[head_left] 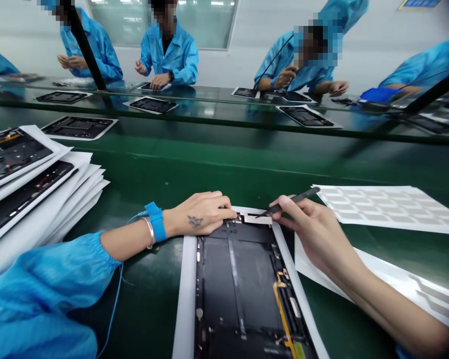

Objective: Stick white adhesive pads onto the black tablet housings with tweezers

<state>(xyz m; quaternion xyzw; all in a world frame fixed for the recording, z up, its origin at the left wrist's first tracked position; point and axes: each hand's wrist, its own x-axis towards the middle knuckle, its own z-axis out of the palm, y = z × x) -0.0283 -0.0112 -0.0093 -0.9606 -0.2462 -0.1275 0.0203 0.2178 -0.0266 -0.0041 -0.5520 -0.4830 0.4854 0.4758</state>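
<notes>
In front of me an open black tablet housing (250,279) lies on a white sheet (184,299), its inner parts and an orange ribbon cable facing up. My left hand (204,214) grips the housing's far edge at the left, fingers bent and pressed together, fingertips partly hidden. Held in my right hand (307,219) is a pair of dark tweezers (290,202), pointing left and down. Its tips touch a pale adhesive strip (258,219) lying along the housing's far end. A blue wrist strap (156,222) with a cord circles my left wrist.
At the left rises a stack of tablet housings (18,149) layered with white sheets. Sticker sheets (389,204) lie at the right, another sheet (381,269) partly under my right forearm. Beyond, more housings (78,128) lie across the green bench, and co-workers (172,50) sit opposite.
</notes>
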